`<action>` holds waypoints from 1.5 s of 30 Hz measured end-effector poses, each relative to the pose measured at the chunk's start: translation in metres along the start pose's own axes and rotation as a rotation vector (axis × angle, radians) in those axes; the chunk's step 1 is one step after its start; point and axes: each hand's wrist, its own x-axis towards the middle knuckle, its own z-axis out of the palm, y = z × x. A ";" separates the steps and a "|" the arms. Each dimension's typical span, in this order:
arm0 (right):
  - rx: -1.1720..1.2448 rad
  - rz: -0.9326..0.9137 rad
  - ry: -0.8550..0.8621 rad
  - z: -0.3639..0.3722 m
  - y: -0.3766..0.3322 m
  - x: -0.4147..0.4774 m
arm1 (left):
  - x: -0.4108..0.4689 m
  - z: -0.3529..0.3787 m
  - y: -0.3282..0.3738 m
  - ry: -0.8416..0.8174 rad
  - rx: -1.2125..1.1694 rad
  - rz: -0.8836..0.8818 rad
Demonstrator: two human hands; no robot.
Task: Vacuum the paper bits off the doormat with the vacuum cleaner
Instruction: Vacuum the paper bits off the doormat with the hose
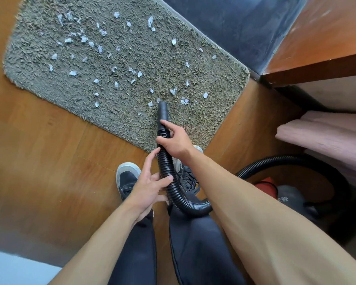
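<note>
We record first what cannot be verified. The vacuum cleaner body sits at the right under a dark loop of hose. Only a red part and a grey part show, and its shape is unclear. The far corner of the doormat is cut off by the top of the frame. Its near corner is covered by the right hand and the right shoe. We cannot tell whether the nozzle touches the pile or sits just above it.

The nozzle lies over the doormat near its near edge, towards the near right corner. Its long axis runs straight away from the person, and its mouth faces the mat's far edge. The ribbed black hose runs back from the nozzle between the two shoes, then bends right towards the cleaner.

The right hand has its fingers curled round the hose where the ribbing meets the nozzle. The left hand lies lower on the hose with its fingers nearly straight and spread. Its index tip and thumb touch the ribbing, and we see no closed grip.

White paper bits are scattered across the doormat, thickest towards its left end, and several lie just beyond the nozzle mouth. The mat lies askew on a wooden floor.
</note>
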 end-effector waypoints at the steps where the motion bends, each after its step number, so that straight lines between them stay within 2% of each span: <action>1: -0.003 0.001 -0.001 0.003 -0.001 0.001 | 0.000 -0.002 0.000 -0.002 -0.011 0.000; 6: 0.008 0.006 0.005 -0.009 0.004 0.000 | 0.003 0.006 0.001 -0.034 0.014 -0.014; 13: 0.193 0.054 0.104 -0.051 0.020 -0.006 | 0.016 0.036 0.007 -0.107 0.140 -0.030; 20: 0.251 0.088 0.173 -0.062 0.024 -0.010 | 0.022 0.042 0.013 -0.144 0.184 -0.041; 30: 0.020 -0.010 0.028 -0.016 -0.006 0.005 | 0.011 0.009 0.012 -0.046 0.034 0.002; 35: 0.012 -0.004 0.045 -0.018 -0.005 0.007 | 0.012 0.012 0.013 -0.046 0.037 -0.011; 45: 0.269 0.078 0.207 -0.069 0.020 -0.007 | 0.029 0.045 0.023 -0.156 0.204 -0.052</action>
